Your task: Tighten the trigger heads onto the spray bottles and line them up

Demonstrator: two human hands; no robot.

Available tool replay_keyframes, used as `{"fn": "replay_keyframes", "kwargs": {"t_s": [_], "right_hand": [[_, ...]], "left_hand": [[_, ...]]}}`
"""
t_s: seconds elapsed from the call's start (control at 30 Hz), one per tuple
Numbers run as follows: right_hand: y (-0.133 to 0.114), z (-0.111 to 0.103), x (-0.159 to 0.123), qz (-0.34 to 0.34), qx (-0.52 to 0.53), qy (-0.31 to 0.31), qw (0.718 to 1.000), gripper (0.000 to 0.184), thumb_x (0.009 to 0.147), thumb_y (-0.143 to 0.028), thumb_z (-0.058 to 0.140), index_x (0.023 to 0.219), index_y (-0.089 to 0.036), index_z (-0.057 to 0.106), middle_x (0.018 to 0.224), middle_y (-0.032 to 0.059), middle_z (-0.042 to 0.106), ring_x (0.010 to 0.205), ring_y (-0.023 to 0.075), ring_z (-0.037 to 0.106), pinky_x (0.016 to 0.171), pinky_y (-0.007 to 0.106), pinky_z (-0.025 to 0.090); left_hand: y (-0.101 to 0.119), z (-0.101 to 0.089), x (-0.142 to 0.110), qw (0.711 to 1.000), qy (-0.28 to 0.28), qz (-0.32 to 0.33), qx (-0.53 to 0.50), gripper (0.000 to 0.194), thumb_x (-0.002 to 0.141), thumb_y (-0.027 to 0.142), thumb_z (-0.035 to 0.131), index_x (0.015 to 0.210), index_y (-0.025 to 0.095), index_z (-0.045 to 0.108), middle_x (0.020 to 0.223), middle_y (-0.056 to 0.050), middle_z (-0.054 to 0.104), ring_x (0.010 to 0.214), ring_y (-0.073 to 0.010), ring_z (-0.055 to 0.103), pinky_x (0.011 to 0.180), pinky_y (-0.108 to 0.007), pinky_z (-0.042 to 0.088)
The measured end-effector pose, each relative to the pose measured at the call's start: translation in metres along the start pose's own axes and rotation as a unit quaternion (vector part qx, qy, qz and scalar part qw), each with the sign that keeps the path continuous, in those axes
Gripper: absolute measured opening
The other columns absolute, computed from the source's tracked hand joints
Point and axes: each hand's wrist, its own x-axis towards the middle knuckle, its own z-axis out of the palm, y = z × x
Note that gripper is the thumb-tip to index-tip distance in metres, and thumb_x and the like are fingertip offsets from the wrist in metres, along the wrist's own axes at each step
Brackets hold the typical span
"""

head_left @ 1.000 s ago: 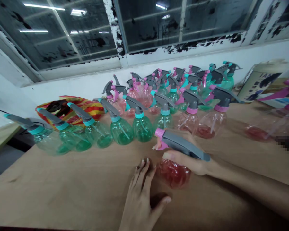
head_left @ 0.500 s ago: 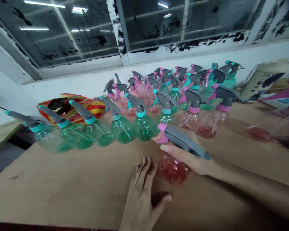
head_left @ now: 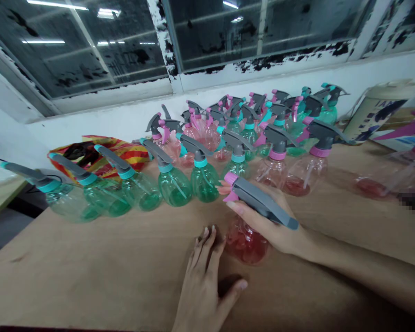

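Observation:
My right hand [head_left: 273,226] is wrapped round the neck of a spray bottle with a clear red base [head_left: 247,242], just under its grey and pink trigger head. The bottle stands on the wooden table [head_left: 100,267], its nozzle pointing away to the left. My left hand [head_left: 207,276] lies flat on the table to the left of that bottle, fingers spread, with the fingertips close to its base. Beyond the hands runs a row of spray bottles: green ones [head_left: 174,186] on the left and pink ones [head_left: 275,168] on the right.
Behind the row, more pink and green spray bottles [head_left: 207,131] crowd against the wall. A red and yellow striped bag [head_left: 131,152] lies at the back left. At the back right stands a cream container [head_left: 378,108], and another pink bottle [head_left: 370,186] is nearer the right edge.
The view has shifted slightly. My right hand still grips the red spray bottle, and my left hand rests in the same spot on the table.

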Motion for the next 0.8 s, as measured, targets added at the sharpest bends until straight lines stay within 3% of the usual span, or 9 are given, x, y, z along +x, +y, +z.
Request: {"fn": "replay_keyframes", "kwargs": {"t_s": [0.2, 0.5, 0.7, 0.8], "right_hand": [[-0.0025, -0.0028, 0.0027, -0.016, 0.035, -0.003, 0.999, 0.011, 0.084, -0.032, 0.066, 0.079, -0.023, 0.064, 0.077, -0.0024, 0.068, 0.070, 0.0149, 0.067, 0.065, 0.029, 0.054], [0.0031, -0.0059, 0.0076, -0.008, 0.034, -0.041, 0.999, 0.023, 0.085, -0.043, 0.063, 0.076, -0.021, 0.062, 0.072, -0.0013, 0.063, 0.064, 0.0149, 0.061, 0.061, 0.030, 0.049], [0.0005, -0.0056, 0.0077, 0.013, 0.014, -0.018, 1.000, 0.027, 0.082, -0.039, 0.067, 0.067, -0.021, 0.054, 0.058, -0.0066, 0.052, 0.051, 0.0089, 0.050, 0.051, 0.025, 0.041], [-0.0002, -0.0056, 0.0077, 0.014, 0.013, -0.018, 1.000, 0.024, 0.082, -0.038, 0.067, 0.069, -0.021, 0.057, 0.061, -0.0053, 0.057, 0.054, 0.0100, 0.054, 0.054, 0.025, 0.045]], "left_hand": [[0.0003, -0.0011, -0.0007, 1.000, -0.002, -0.003, -0.010, 0.072, 0.086, 0.039, 0.064, 0.147, 0.019, 0.031, 0.151, -0.014, 0.041, 0.138, -0.0328, 0.039, 0.107, -0.054, 0.041], [-0.0009, 0.0000, -0.0003, 1.000, -0.009, -0.004, -0.004, 0.071, 0.086, 0.036, 0.065, 0.146, 0.019, 0.031, 0.152, -0.013, 0.040, 0.138, -0.0317, 0.039, 0.107, -0.055, 0.040], [-0.0017, 0.0015, -0.0010, 1.000, -0.002, -0.004, -0.002, 0.070, 0.085, 0.037, 0.065, 0.146, 0.020, 0.033, 0.151, -0.013, 0.041, 0.137, -0.0322, 0.040, 0.106, -0.055, 0.042], [-0.0010, 0.0006, -0.0009, 1.000, -0.006, -0.007, -0.008, 0.069, 0.086, 0.037, 0.064, 0.146, 0.021, 0.033, 0.152, -0.013, 0.040, 0.137, -0.0325, 0.040, 0.107, -0.055, 0.041]]}}
